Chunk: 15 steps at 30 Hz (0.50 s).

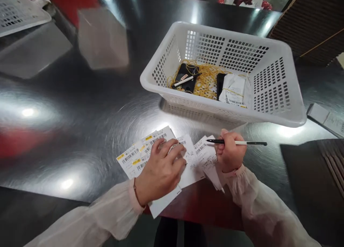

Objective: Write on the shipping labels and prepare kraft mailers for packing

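Several white paper slips with barcodes and yellow marks [139, 152] lie fanned on the shiny metal table [88, 121] near its front edge. My left hand [161, 170] rests flat on them, fingers stretched out and pressing the slips down. My right hand [229, 154] is closed around a white and black pen [239, 143], held level with its tip pointing left over the slips at the right of the fan.
A white perforated plastic basket [271, 82] stands just beyond the slips; it holds yellow rubber bands [208, 78], a second pen [185, 80], dark flat objects and a banded paper bundle [233, 91]. A blurred pale box [103, 37] sits far left. Corrugated cardboard [311, 21] stands far right.
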Each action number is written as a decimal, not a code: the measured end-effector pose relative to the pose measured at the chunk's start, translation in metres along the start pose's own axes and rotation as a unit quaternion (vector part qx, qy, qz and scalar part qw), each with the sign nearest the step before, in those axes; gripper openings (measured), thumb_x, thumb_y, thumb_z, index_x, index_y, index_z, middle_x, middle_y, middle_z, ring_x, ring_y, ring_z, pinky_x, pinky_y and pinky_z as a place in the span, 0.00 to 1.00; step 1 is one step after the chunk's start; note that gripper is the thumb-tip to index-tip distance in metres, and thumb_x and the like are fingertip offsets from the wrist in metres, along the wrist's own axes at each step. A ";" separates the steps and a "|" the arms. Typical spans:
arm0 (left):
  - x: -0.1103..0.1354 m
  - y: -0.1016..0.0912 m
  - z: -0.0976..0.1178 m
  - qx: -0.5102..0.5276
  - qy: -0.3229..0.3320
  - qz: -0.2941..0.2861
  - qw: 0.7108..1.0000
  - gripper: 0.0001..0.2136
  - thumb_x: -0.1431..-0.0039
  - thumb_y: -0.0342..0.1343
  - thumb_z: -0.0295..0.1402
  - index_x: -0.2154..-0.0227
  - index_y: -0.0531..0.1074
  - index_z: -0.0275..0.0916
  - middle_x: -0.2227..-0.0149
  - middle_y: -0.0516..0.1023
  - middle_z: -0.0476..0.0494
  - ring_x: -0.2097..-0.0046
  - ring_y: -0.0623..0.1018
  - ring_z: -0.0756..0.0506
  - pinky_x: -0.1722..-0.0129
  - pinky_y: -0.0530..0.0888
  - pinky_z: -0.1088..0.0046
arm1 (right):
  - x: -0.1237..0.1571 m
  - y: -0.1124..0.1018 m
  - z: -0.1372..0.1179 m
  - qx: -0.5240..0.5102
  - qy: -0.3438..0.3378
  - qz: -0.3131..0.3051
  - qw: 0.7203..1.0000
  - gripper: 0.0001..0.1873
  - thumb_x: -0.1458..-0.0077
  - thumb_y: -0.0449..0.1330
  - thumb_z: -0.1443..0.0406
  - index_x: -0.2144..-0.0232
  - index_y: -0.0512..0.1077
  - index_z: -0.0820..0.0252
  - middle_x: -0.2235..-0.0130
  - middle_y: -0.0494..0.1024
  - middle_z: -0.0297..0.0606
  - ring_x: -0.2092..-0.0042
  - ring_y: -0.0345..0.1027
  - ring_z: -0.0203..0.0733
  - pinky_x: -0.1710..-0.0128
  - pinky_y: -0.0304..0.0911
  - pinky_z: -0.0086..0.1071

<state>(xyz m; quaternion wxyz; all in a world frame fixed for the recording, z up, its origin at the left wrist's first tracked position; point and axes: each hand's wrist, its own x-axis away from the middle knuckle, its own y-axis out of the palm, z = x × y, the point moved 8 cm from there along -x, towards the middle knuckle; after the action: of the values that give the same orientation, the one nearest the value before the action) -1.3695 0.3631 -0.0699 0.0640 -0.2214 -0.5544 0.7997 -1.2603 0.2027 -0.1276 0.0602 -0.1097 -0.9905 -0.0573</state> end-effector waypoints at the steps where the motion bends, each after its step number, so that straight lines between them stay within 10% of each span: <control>1: -0.003 0.001 0.004 -0.020 -0.003 -0.004 1.000 0.09 0.43 0.50 0.24 0.63 0.74 0.38 0.55 0.76 0.38 0.50 0.69 0.36 0.51 0.63 0.49 | 0.001 -0.001 0.001 -0.017 0.007 0.017 1.000 0.23 0.55 0.63 0.59 0.87 0.53 0.56 0.90 0.58 0.23 0.90 0.48 0.27 0.92 0.42 0.25; 8: -0.015 0.036 0.024 -0.032 0.045 -0.070 0.996 0.22 0.44 0.54 0.27 0.46 0.68 0.48 0.38 0.66 0.43 0.51 0.66 0.35 0.59 0.61 0.56 | 0.002 -0.006 -0.015 0.034 -0.017 -0.053 0.998 0.23 0.50 0.63 0.52 0.86 0.61 0.56 0.90 0.61 0.25 0.89 0.51 0.30 0.92 0.46 0.26; 15: -0.014 0.034 0.022 -0.031 0.048 -0.042 0.997 0.21 0.45 0.53 0.24 0.48 0.71 0.46 0.41 0.69 0.41 0.51 0.65 0.35 0.58 0.60 0.55 | 0.013 -0.015 -0.045 0.266 -0.270 -0.193 0.905 0.25 0.45 0.60 0.64 0.90 0.57 0.58 0.88 0.59 0.27 0.85 0.49 0.28 0.84 0.49 0.28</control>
<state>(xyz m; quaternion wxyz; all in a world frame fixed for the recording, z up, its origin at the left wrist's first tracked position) -1.3616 0.3260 -0.0908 0.1170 -0.2375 -0.5844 0.7671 -1.2718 0.1856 -0.0829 -0.1945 0.0919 -0.9493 0.2291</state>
